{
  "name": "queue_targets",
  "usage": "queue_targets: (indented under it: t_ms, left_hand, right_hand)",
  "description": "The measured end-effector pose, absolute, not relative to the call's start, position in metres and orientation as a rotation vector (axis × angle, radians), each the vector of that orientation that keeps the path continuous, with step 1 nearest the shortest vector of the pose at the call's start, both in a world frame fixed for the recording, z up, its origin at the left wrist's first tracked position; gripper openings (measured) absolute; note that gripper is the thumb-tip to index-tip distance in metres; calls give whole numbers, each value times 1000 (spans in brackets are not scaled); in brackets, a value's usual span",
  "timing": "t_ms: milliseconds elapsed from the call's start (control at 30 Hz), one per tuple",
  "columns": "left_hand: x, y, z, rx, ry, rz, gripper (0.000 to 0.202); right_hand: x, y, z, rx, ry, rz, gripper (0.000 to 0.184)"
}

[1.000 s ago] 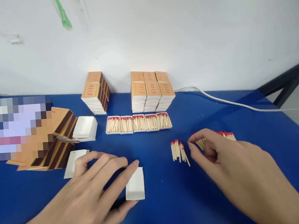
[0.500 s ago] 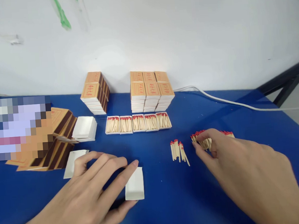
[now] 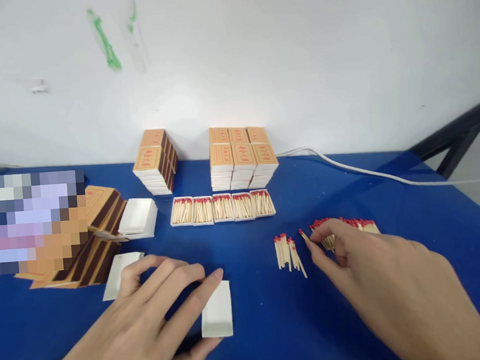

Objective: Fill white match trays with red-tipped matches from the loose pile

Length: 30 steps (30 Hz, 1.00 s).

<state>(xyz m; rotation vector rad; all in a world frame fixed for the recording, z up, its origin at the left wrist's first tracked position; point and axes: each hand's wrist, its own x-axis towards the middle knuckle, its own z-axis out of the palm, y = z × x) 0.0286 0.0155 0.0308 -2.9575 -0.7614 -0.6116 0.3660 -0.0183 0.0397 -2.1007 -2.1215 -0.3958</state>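
Observation:
My left hand [image 3: 150,312] grips an empty white matchbox tray [image 3: 217,313], index finger at its far end and thumb at its near end. Between the thumb and index finger of my right hand [image 3: 379,285] is a match [image 3: 304,234], its red head pointing away and to the left. Just left of it, a small bunch of matches [image 3: 286,251] lies on the blue table. A larger pile of red-headed matches [image 3: 362,225] sits behind my right fingers, which partly cover it. Another white tray [image 3: 121,270] rests under the left hand's knuckles.
Several match-filled trays [image 3: 223,208] stand in a row behind. Stacked matchboxes [image 3: 244,155] and a second stack [image 3: 152,158] stand by the wall. Left are stacked white trays [image 3: 138,215] and flat matchbox sleeves [image 3: 98,206]. A white cable [image 3: 358,166] runs along the back right.
My right hand has drawn a match leftward out of the large pile, toward the small bunch. My left hand keeps its hold on the tray. The view has tipped slightly upward.

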Motion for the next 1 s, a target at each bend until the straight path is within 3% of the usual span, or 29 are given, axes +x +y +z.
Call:
queue_targets:
  t_ms: [333, 500, 600, 1000]
  left_hand:
    - [28, 9, 14, -2933, -868, -776, 38]
    - [29, 11, 10, -2921, -867, -818, 37]
    - [30, 12, 9, -2899, -872, -855, 35]
    - [22, 11, 4, -2918, -908, -798, 41]
  right_hand:
    - [369, -22, 37, -2085, -2091, 76, 41]
    - [377, -22, 35, -2114, -2043, -360, 28]
    - [380, -21, 34, -2117, -2047, -503, 31]
    - [377, -19, 29, -2120, -2053, -565, 40]
